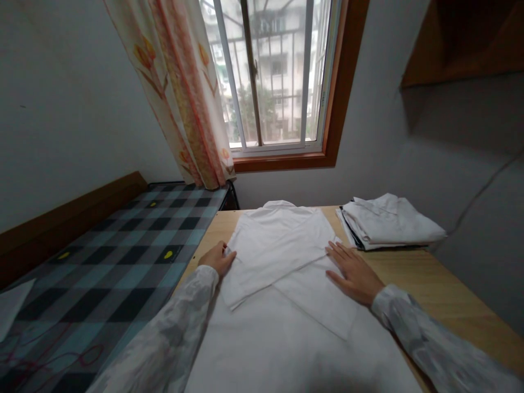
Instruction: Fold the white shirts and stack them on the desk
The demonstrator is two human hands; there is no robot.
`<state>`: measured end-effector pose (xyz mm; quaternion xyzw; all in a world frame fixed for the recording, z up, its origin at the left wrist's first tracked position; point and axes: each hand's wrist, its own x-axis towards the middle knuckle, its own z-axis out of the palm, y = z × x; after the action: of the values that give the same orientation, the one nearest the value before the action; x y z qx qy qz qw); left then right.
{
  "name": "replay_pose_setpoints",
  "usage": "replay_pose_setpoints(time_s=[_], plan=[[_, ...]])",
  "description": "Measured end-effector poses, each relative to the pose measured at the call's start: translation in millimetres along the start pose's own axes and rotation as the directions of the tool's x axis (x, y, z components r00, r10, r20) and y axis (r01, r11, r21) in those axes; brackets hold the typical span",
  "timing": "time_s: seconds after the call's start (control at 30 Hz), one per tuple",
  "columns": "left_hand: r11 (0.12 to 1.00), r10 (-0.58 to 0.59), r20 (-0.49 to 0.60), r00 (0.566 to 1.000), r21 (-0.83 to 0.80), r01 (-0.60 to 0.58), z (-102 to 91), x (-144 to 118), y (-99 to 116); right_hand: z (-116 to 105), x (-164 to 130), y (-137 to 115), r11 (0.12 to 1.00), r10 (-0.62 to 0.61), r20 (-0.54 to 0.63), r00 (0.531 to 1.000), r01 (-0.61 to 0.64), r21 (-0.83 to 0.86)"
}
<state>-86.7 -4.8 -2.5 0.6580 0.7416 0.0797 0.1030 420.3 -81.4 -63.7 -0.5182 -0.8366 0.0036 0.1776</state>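
Observation:
A white shirt (282,333) lies face down on the wooden table, its collar at the far end and its sleeves folded across the back. At the shirt's left edge is my left hand (218,258), with its fingers curled and the thumb against the fabric, closed on that edge. My right hand (355,274) rests on the shirt's right side, fingers stretched out and lying flat. The near end of the shirt runs out of view at the bottom.
Folded white clothes (393,221), with something dark beneath, are stacked at the table's (434,289) far right. A bed with a checked cover (135,256) adjoins on the left. Beyond stand a window (278,76) and a flowered curtain (184,93).

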Motion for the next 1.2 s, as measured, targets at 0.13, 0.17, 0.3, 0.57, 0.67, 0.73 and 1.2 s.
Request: replay_pose_setpoints(time_s=[0.13,0.17,0.3,0.57,0.67,0.73,1.2], plan=[[0.999,0.024,-0.087,0.996,0.025,-0.021,6.9,1.1,9.0,9.9,-8.1,-1.8,1.0,0.024,0.086,0.996,-0.026,0.013],[1.0,0.023,-0.104,0.994,0.022,-0.021,8.9,3.3,10.5,12.3,-5.5,1.4,0.999,0.034,0.099,0.994,-0.035,0.007],[1.0,0.006,-0.152,0.988,0.014,-0.004,13.8,14.2,14.3,15.6,16.7,19.4,0.999,0.038,0.129,0.991,-0.037,-0.007],[0.994,-0.092,-0.224,0.97,-0.08,0.076,2.8,26.6,22.8,13.9,59.5,39.1,0.999,0.047,0.157,0.987,-0.048,0.005],[0.989,-0.052,-0.184,0.982,-0.145,0.025,-1.1,24.1,10.0,14.7,52.3,44.7,0.999,0.042,0.128,0.991,-0.044,0.013],[0.988,-0.007,-0.149,0.989,-0.155,-0.016,-3.2,17.0,-5.0,14.7,38.8,48.9,0.999,0.025,0.116,0.993,-0.03,0.039],[0.966,0.231,-0.087,0.969,-0.099,-0.24,-0.2,-61.3,-36.9,-4.0,-48.7,65.2,0.991,-0.048,0.073,0.996,0.038,0.129]])
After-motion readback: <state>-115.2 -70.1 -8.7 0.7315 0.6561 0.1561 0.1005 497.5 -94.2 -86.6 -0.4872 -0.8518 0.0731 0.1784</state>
